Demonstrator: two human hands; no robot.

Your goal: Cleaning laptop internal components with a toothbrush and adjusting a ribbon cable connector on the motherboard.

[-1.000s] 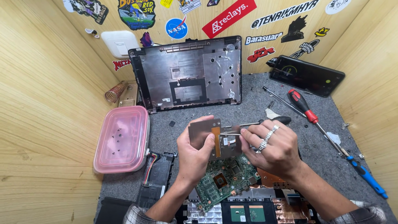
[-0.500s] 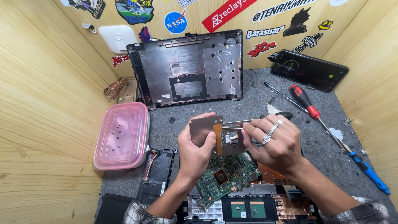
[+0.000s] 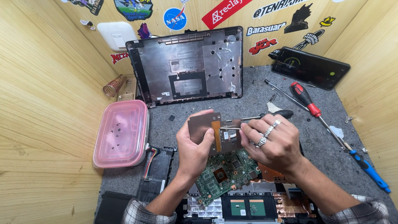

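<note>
Brown flat metal plate (image 3: 203, 126) with an orange strip sits in the middle of the frame, lying left to right. Your left hand (image 3: 195, 143) pinches its left part. Your right hand (image 3: 271, 143) pinches a thin metal tool (image 3: 234, 128) at its right edge.

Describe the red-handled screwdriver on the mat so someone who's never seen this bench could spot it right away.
Start at the grey felt mat and go to its right side, just below the black phone leaning on the wooden wall. The red-and-black-handled screwdriver lies there diagonally. The long tool beside it has a blue handle; only this one is red.
</note>
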